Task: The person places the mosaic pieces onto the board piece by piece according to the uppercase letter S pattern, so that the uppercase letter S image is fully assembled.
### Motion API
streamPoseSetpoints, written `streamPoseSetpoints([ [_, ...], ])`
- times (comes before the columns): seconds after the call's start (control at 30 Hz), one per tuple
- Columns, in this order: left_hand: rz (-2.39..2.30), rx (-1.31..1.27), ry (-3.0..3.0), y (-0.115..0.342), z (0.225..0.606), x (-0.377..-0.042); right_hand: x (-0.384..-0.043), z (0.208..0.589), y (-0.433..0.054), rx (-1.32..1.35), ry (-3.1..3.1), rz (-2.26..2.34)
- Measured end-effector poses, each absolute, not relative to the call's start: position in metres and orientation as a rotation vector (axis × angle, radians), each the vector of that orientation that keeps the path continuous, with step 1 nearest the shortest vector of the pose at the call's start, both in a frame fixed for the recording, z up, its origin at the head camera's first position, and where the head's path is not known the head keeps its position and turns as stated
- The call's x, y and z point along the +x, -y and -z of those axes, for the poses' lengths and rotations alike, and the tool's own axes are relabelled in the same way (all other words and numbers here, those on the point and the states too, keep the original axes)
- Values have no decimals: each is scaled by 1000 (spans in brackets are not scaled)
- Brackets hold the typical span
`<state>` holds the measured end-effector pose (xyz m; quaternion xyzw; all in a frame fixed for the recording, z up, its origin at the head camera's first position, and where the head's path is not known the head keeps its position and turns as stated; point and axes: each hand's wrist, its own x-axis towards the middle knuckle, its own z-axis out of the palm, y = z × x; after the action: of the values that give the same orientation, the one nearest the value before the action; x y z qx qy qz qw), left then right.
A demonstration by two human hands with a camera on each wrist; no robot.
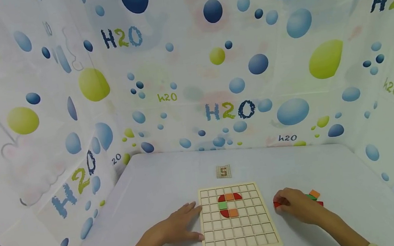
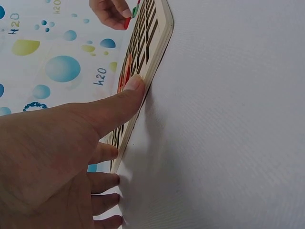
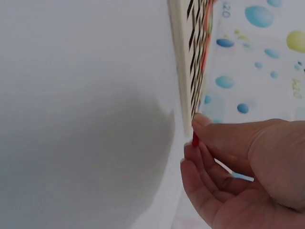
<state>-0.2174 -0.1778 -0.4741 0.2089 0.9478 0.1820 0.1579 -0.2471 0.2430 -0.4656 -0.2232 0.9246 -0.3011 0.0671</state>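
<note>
A wooden grid board (image 1: 240, 231) lies on the white table. In its upper cells sit red rounded tiles (image 1: 238, 196), orange square tiles (image 1: 233, 213) and a green square tile (image 1: 222, 205), forming a curved shape. My left hand (image 1: 179, 224) rests at the board's left edge with fingers spread; in the left wrist view the thumb (image 2: 136, 83) touches the rim. Right of the board, my right hand (image 1: 295, 205) pinches a red tile (image 3: 195, 139) between thumb and fingertips. The tile's full outline is hidden by the fingers.
Partly behind the right hand lie loose tiles, among them an orange square (image 1: 314, 193) and a green piece (image 1: 311, 197). A small patterned card (image 1: 223, 171) with an S-like figure lies beyond the board. Printed curtains (image 1: 192, 79) surround the table (image 1: 159, 176).
</note>
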Motion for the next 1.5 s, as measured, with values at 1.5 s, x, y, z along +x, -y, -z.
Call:
streamPoseSetpoints([
  [1.5,-535,565,-2716,176,470,-215,-248,475,-141,-851,-2728,909],
])
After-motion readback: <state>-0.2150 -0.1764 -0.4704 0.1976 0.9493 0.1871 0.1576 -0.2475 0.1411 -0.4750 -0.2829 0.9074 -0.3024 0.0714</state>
